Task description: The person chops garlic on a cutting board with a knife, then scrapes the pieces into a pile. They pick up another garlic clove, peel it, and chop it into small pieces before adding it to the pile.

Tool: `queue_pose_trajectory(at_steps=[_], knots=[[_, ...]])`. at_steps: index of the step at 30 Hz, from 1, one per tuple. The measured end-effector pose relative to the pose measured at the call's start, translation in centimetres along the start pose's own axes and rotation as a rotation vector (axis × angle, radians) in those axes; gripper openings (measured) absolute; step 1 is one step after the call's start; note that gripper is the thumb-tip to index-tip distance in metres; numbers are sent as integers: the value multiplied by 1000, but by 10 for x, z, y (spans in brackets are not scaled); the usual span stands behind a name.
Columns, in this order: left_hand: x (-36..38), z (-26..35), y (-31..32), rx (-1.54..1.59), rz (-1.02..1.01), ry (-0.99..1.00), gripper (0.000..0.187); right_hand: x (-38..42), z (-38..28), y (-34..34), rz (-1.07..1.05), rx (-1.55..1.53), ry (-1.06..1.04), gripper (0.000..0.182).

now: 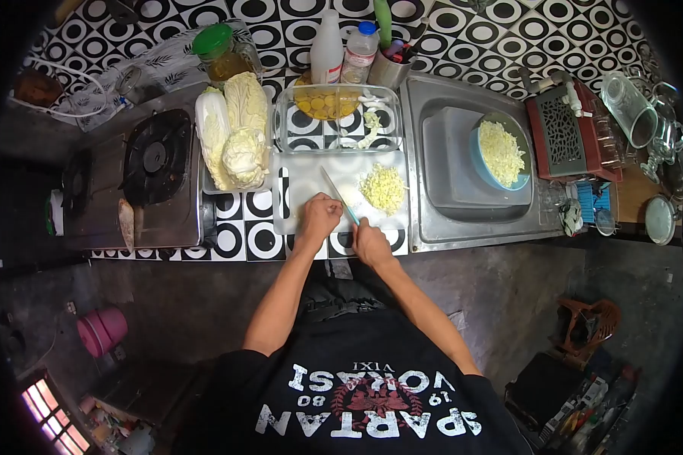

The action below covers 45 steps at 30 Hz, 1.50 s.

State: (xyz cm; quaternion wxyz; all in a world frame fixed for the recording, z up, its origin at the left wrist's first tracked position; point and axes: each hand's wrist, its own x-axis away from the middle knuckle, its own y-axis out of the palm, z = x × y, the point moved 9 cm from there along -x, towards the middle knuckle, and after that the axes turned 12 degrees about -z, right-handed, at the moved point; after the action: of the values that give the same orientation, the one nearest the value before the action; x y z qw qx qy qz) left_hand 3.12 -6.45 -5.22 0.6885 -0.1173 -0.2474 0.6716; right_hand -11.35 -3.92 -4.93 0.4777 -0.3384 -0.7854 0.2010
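Observation:
A white cutting board [294,199] lies on the patterned counter. My right hand [372,242] is closed around the light blue handle of a knife [332,184], whose blade points up and left over the board. Just left of the blade, my left hand [320,215] has its fingers drawn together on the board; what they hold, if anything, is too small to name. A pile of chopped pale yellow-green vegetable [383,189] sits on the board's right part. Behind the board stands a clear glass dish [399,136] with white scraps at its right side.
Whole cabbages [239,133] fill a clear container at the left, beside the stove [155,158]. In the sink [425,220], a blue bowl [476,155] holds chopped vegetable on a grey tub. Bottles [327,49], a green-lidded jar [218,54] and a metal cup [389,72] stand behind.

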Motion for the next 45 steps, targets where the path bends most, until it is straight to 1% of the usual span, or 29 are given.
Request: queue_pose_trajectory(at_steps=[5, 8, 10, 13, 14, 15, 17, 18, 19, 21, 22, 24, 25, 27, 29, 31, 33, 35, 37, 38, 39, 40, 41, 43, 45], knots=[[1, 5, -4, -24, 40, 41, 10, -5, -11, -12, -19, 4, -3, 33], [4, 6, -6, 39, 55, 29, 10, 3, -9, -7, -27, -6, -1, 32], [4, 6, -7, 50, 49, 15, 10, 7, -4, 0, 48, -35, 0, 32], [2, 3, -5, 56, 33, 4, 8, 6, -7, 4, 103, -44, 8, 31], [2, 0, -4, 132, 43, 4, 7, 3, -6, 2, 94, -60, -5, 31], [3, 1, -3, 128, 36, 19, 7, 4, -5, -1, 110, -67, -1, 31], [0, 4, -2, -16, -8, 49, 9, -2, -9, -9, 83, 0, -18, 32], [0, 4, -3, -31, -33, 42, 14, -1, -10, -10, 55, 8, 1, 32], [3, 3, -4, -36, -30, 44, 14, 1, -14, -9, 56, 6, -4, 32], [11, 0, -10, 49, 25, 25, 20, 3, -17, -4, 37, -23, 3, 32], [17, 0, -12, 48, 23, 27, 20, 3, -14, 3, 39, -25, 4, 32], [29, 4, -23, 223, 52, 96, 26, 3, -12, 11, 80, -6, 26, 32], [31, 6, -30, 220, 59, 102, 26, -1, -15, 8, 86, -4, 18, 32], [46, 3, -32, 186, 16, 68, 25, 1, -15, 1, 125, -35, -22, 33], [53, 0, -36, 241, 19, 88, 27, -2, -14, -9, 155, 12, -54, 34], [70, -8, -42, 337, 24, 54, 29, 2, -17, -12, 159, 3, -114, 35], [89, -17, -49, 367, 30, 59, 30, 15, -21, -5, 166, -83, -127, 35], [111, -35, -55, 433, 63, 1, 30, 22, -22, 21, 142, -92, -144, 35], [136, -51, -64, 436, 122, -6, 27, 27, -20, 37, 186, -80, -136, 34], [148, -58, -67, 431, 121, 0, 27, 24, -15, 45, 157, -100, -106, 34], [161, -68, -71, 437, 122, -49, 27, 24, -15, 43, 161, -107, -105, 34], [173, -77, -75, 441, 121, -99, 27, 26, -14, 36, 192, -123, -73, 35], [183, -82, -78, 433, 112, -101, 27, 28, -9, 30, 221, -141, -38, 35], [201, -93, -89, 395, 143, -166, 26, 24, 8, 16, 279, -132, -5, 39], [206, -100, -94, 409, 151, -171, 26, 22, 26, 2, 294, -134, 45, 39]])
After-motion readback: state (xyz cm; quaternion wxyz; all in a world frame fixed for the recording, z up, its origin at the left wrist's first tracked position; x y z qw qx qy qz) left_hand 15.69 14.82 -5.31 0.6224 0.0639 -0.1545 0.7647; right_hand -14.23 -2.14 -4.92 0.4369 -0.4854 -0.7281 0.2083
